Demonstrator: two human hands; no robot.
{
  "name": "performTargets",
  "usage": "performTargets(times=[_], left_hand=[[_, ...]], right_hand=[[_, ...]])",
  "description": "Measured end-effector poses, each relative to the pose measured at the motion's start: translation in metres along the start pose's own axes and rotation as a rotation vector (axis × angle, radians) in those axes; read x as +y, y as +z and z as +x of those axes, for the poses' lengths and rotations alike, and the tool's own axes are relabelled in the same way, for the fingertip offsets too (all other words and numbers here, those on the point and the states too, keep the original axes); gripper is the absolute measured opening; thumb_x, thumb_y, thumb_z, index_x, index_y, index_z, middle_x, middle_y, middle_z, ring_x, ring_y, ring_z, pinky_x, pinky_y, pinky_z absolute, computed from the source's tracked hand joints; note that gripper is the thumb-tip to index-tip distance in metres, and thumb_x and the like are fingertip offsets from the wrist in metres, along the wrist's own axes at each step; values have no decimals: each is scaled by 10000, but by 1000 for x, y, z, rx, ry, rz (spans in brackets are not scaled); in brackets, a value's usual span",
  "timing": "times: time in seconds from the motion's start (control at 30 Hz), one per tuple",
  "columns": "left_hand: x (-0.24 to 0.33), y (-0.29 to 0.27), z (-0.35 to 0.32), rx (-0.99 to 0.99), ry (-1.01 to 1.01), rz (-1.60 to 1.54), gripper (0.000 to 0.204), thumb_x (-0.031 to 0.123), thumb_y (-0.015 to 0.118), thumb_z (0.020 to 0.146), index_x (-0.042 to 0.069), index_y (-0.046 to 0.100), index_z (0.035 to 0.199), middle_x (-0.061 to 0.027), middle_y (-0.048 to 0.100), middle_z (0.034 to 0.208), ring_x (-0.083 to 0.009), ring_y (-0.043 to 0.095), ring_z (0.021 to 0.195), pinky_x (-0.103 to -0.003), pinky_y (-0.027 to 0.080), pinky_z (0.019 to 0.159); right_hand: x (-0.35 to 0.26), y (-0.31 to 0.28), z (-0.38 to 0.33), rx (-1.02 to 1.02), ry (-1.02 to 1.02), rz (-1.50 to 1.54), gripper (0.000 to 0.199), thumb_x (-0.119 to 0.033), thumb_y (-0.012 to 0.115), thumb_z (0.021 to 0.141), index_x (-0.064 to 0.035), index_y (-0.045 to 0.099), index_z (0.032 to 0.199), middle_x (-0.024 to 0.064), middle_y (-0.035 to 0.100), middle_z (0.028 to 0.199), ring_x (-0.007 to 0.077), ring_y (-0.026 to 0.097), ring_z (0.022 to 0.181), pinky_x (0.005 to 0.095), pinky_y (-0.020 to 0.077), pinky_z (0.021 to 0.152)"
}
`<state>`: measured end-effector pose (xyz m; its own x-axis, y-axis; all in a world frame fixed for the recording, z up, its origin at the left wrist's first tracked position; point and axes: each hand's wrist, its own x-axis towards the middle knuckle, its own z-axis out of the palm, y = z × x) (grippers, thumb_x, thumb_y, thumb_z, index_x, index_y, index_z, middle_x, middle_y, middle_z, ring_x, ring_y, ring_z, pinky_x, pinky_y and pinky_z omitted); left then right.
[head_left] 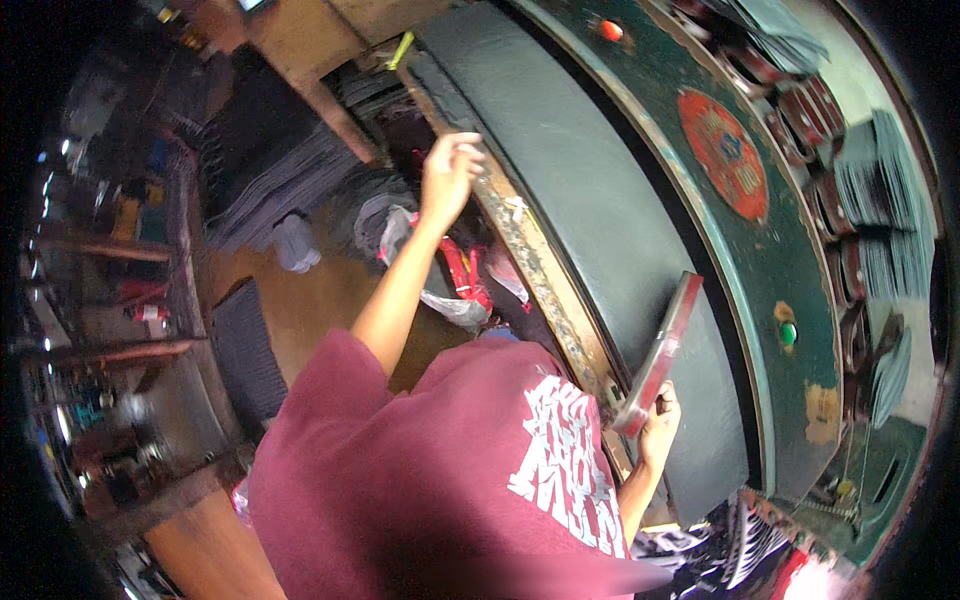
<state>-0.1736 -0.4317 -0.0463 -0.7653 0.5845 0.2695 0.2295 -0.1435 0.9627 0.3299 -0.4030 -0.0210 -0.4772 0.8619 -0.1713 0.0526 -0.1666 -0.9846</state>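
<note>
Left hand gripping dark sheet edge, right hand clutching red cutting die

A red round plate sits on the green machine panel, with grey sheet stacks beyond.

Both hands on a dark rubber sheet at the machine

Left hand grips the dark grey flat rubber sheet; right hand holds a red flat metal die.
</note>
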Motion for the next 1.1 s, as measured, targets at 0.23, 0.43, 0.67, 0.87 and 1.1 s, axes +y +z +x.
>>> performTargets(times=[0.23,0.43,0.67,0.87,1.1], left_hand=[[160,200,-146,-1403,156,-94,781,364,722,944,14,359,1541,-260,303,1607,-408,357,1460,-485,296,1214],[211,263,-196,-1486,209,170,991,372,829,799,-62,321,1531,-261,326,1596,-421,323,1457,-477,297,1221],[218,273,-184,-1533,230,223,1059,372,906,715,-81,338,1486,-266,386,1541,-419,385,1424,-471,343,1194],[232,271,-160,-1522,-148,256,749,307,816,844,-33,464,1411,-256,541,1340,-390,544,1241,-436,437,1055],[207,240,-138,-1315,64,379,368,233,729,952,-77,665,1139,-149,685,744,-152,630,618,-339,499,585]], right_hand=[[15,-11,-21,630,151,957,446,-315,492,1049,-20,552,1378,159,646,1328,311,671,1131,448,564,974],[-4,-17,-16,621,77,791,405,-305,416,1091,-39,560,1361,120,674,1242,249,678,1100,394,567,957],[-44,-13,6,500,0,952,398,-335,424,1108,-54,551,1359,79,662,1213,201,683,1066,371,579,935],[-52,-3,20,513,-15,737,274,-290,715,979,-54,599,905,-8,576,781,92,546,708,278,445,612],[-49,-22,11,452,96,632,326,-124,798,898,-115,490,790,-88,407,638,29,379,524,229,268,461]])
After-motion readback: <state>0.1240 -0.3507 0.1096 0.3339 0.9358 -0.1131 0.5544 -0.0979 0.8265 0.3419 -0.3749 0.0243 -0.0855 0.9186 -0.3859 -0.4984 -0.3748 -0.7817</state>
